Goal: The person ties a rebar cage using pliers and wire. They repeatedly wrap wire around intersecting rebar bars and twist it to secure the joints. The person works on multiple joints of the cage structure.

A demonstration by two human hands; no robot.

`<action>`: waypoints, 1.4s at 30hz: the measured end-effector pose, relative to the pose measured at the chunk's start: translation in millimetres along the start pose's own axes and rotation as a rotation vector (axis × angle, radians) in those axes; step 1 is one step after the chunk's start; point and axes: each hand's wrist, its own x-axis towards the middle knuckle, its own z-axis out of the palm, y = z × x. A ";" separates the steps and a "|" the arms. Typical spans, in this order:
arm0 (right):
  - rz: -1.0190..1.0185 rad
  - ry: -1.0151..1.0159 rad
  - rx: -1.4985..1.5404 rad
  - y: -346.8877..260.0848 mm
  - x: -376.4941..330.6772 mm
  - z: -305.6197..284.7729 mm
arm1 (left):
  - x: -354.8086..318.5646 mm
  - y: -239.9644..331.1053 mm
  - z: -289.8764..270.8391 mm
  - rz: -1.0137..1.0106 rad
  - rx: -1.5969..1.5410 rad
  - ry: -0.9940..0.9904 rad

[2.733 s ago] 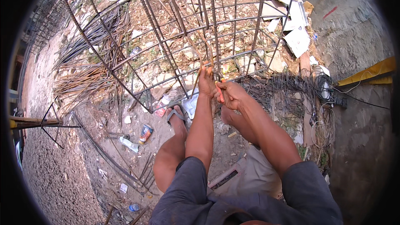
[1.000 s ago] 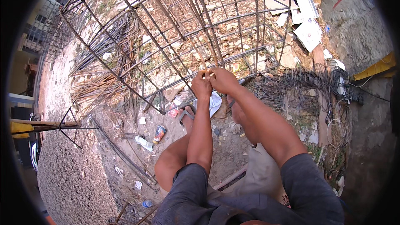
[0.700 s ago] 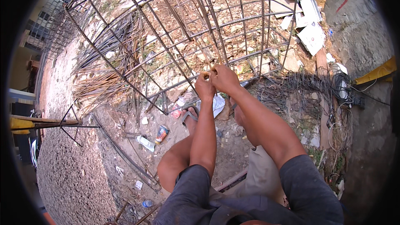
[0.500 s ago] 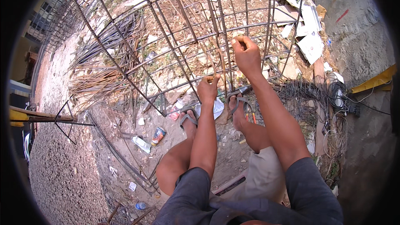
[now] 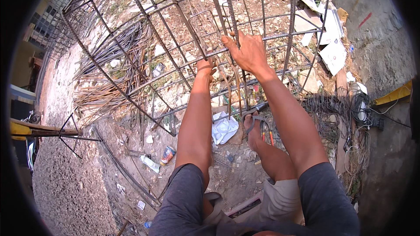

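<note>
A cage of tied steel rebar (image 5: 292, 13) stands in front of me, its bars crossing in a grid. My right hand (image 5: 250, 53) is closed around an upright bar near the cage's middle, thumb along the near side. Just left of it and lower, my left hand (image 5: 204, 67) reaches in among the bars, under a horizontal bar. Its fingers look curled, but the bars partly hide them, and what they hold does not show. Thin rusty rods (image 5: 228, 88) hang between the hands. My right foot in a sandal (image 5: 251, 122) stands at the cage's lower edge.
Loose rebar (image 5: 107, 78) lies piled at left. Pliers with red-yellow handles (image 5: 271, 138) lie by my right foot, near a white plastic bag (image 5: 224, 128). Tangled binding wire (image 5: 321, 107) and broken white boards (image 5: 331, 52) are at right. A yellow-ended bar bundle (image 5: 43, 132) juts in from the left.
My left hand has moved up and farther in among the bars. My right hand has come down left, from a raised pinch to a grip on the upright bar. My left foot is out of sight.
</note>
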 end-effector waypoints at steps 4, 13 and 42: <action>-0.062 0.049 -0.052 1.6 -0.1 -2.7 | 16.5 -3.6 18.6 -0.090 -0.384 -0.124; -0.133 0.220 -0.106 11.2 -5.6 11.7 | 8.3 -9.0 37.7 0.002 -0.557 0.177; -0.194 -0.049 0.266 32.6 -128.5 30.1 | 5.2 -9.9 7.7 0.248 -0.227 0.095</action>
